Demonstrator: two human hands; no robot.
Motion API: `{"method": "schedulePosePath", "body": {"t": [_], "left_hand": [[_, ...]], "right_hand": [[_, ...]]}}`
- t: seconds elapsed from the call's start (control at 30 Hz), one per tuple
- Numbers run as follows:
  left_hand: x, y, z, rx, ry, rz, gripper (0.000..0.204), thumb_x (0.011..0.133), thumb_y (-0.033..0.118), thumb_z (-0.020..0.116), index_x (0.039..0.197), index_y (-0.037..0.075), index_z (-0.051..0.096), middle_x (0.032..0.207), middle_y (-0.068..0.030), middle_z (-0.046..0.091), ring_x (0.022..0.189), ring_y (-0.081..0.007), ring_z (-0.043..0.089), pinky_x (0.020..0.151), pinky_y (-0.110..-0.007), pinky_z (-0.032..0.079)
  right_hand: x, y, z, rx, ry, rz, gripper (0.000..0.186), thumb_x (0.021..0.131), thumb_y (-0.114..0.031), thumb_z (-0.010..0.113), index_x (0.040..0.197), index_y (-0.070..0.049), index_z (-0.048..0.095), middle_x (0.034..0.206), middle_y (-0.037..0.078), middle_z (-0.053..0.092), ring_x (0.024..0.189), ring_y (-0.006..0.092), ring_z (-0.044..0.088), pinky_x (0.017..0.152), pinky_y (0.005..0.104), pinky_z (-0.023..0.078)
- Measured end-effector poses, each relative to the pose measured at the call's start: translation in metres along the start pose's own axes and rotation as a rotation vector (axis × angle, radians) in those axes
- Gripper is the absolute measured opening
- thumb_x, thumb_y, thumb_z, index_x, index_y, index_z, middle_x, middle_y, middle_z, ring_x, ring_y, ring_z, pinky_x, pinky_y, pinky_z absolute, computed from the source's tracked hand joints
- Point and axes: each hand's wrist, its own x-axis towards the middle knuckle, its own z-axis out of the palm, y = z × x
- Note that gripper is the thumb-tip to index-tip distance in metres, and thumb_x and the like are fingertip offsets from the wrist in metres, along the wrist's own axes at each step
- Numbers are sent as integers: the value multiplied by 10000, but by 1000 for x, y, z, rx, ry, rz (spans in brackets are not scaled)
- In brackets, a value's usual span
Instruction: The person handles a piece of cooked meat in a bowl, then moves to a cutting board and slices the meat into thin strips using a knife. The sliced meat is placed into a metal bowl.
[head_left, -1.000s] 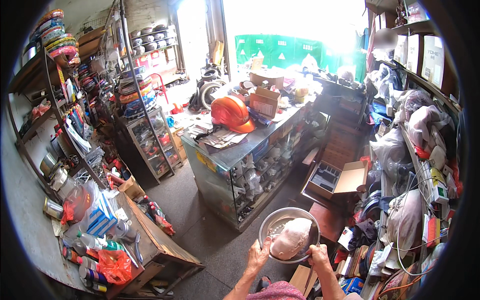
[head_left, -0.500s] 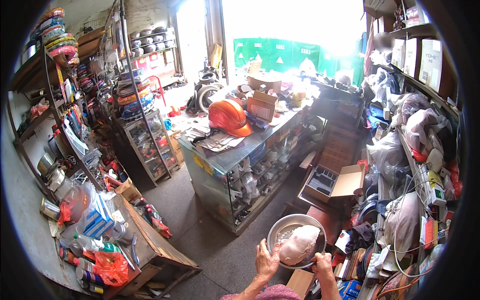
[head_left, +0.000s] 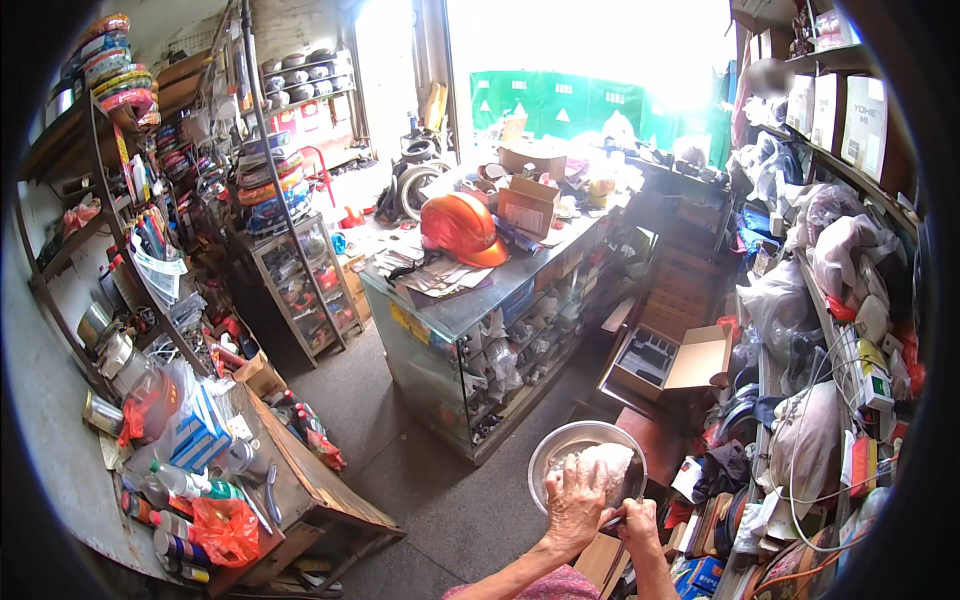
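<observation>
A round metal basin point(head_left: 541, 462) in front of me holds a pale pinkish-white lump point(head_left: 612, 461), whose kind I cannot tell. My left hand point(head_left: 577, 503) reaches over the near rim and lies on the lump, fingers spread across its top. At the basin's near right edge, my right hand point(head_left: 638, 522) is closed in a fist. Something dark shows by its thumb; what it grips is too small to make out. The near part of the lump is hidden by my left hand.
Ahead stands a glass display counter point(head_left: 415, 345) with an orange helmet point(head_left: 462, 229) on it. An open cardboard box point(head_left: 697, 356) lies beyond the basin. Crowded shelves point(head_left: 850, 300) line the right. A wooden bench point(head_left: 315, 470) with bottles and a red bag point(head_left: 224, 530) stands left.
My left hand has left the basin's left rim and moved right onto the pale lump. My right hand stays closed at the near right edge. The basin has shifted slightly left and up.
</observation>
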Motion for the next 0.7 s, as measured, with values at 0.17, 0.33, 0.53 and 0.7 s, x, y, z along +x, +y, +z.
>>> {"method": "schedulePosePath", "body": {"t": [0.17, 0.33, 0.53, 0.7], "left_hand": [[3, -1, 17, 79, 9, -63, 863, 696, 473, 774, 1395, 78, 456, 1238, -190, 537, 1154, -333, 496, 924, -502, 330], [4, -13, 10, -113, 28, -111, 849, 681, 438, 770, 1369, 36, 477, 1036, -155, 632, 927, -280, 593, 860, -476, 344], [12, -37, 6, -438, 47, -208, 768, 676, 437, 721, 1299, 37, 517, 881, -163, 689, 798, -318, 664, 823, -447, 396], [30, -56, 16, -664, 110, -405, 478, 629, 316, 759, 1003, 32, 669, 846, -163, 705, 805, -288, 716, 757, -395, 565]], "right_hand": [[0, 2, 0, -9, -13, -31, 235, 759, -114, 531, 583, 38, 561, 494, 113, 528, 344, 148, 424, 340, 279, 307], [3, 11, -2, -43, 2, -44, 252, 766, -128, 534, 591, 49, 570, 498, 132, 541, 346, 164, 438, 348, 296, 322], [1, 12, -12, -176, -79, -178, 249, 784, -144, 536, 580, -5, 565, 512, 67, 532, 379, 133, 444, 366, 289, 318], [-6, 2, -9, -111, -110, -203, 233, 799, -174, 581, 626, -18, 560, 548, 28, 498, 418, 114, 423, 393, 285, 315]]}}
